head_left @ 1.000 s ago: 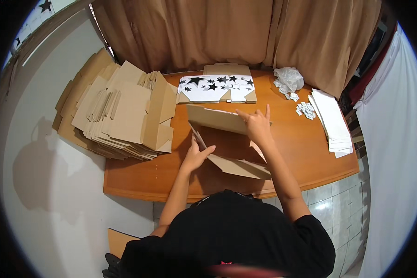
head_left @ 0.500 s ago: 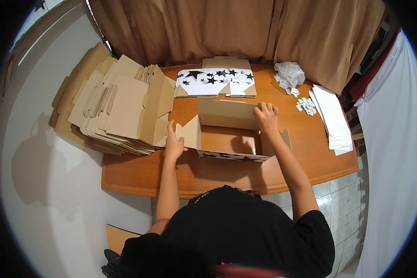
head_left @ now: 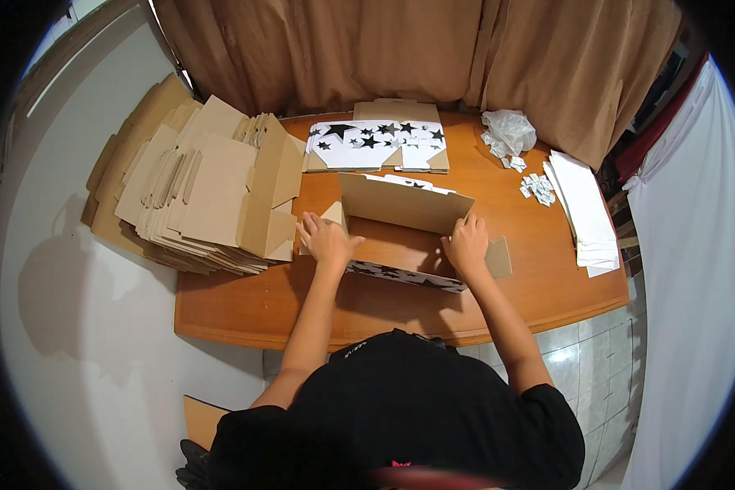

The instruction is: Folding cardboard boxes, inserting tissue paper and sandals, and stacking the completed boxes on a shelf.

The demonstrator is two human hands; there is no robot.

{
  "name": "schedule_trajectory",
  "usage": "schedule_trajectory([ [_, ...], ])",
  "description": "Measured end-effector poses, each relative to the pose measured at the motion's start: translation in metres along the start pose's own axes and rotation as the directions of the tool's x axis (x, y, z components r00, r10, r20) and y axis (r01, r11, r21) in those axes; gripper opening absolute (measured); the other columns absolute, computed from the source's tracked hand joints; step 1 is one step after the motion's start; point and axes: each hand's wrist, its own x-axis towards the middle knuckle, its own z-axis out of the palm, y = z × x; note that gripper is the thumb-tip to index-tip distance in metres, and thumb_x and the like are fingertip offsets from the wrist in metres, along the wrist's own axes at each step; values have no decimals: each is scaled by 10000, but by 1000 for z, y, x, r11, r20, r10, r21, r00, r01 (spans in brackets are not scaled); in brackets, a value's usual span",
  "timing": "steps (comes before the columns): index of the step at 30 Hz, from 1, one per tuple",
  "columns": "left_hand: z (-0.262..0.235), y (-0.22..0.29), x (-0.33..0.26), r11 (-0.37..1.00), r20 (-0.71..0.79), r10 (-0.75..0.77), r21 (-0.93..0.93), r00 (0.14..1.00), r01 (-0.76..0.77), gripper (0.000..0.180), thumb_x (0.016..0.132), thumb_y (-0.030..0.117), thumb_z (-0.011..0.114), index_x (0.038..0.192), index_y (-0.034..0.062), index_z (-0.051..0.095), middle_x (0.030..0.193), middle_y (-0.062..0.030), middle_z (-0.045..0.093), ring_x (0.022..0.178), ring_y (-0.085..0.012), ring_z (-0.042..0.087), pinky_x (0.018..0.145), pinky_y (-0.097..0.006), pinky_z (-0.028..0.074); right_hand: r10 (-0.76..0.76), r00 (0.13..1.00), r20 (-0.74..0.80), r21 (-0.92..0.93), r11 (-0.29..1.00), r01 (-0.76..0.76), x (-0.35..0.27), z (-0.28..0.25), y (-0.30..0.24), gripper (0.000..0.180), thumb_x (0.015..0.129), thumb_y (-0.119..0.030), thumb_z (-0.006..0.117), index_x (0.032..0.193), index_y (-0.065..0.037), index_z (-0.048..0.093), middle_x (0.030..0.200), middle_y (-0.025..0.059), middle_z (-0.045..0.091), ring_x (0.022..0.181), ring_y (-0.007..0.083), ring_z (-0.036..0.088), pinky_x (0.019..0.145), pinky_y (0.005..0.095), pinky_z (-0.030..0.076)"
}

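Observation:
A cardboard box [head_left: 404, 202] stands on the wooden table in front of me, open at the top, with the tabletop showing through inside. Its outside is white with black stars, and its inner faces are plain brown. My left hand [head_left: 328, 242] is open over the box's left end, thumb spread toward the inside and fingers out over the left flap. At the right end, my right hand [head_left: 467, 243] is closed over the end panel, its fingers curled and partly hidden. A brown flap [head_left: 499, 256] sticks out to the right of that hand.
A tall stack of folded brown cardboard [head_left: 196, 188] fills the table's left side. Flat star-printed cardboard [head_left: 376, 147] lies behind the box. Toward the right are a clear plastic bag [head_left: 510, 132], a heap of small pale packets [head_left: 537, 189] and long white sheets [head_left: 584, 212].
My right hand has come down from the back right corner to the right end. My left hand has moved right onto the left end. The box's back panel has tilted slightly.

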Motion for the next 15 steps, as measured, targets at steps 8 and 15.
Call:
schedule_trajectory([
  [8,27,-8,3,995,245,43,-100,969,-19,1340,498,634,723,1330,-165,42,1419,-325,2,1335,-423,-73,1032,-567,-51,71,996,-47,15,997,-71,-1,33,13,415,655,-104,685,1007,-4,491,906,162,530,839,333,513,718,401,449],
  [15,39,-39,-5,920,18,283,-288,959,-266,1252,499,609,735,1410,38,94,1456,-242,-21,1352,-347,-114,1025,-567,-89,246,958,-146,371,911,-177,4,25,33,440,668,78,556,1086,26,427,893,201,539,798,365,521,699,432,425],
])
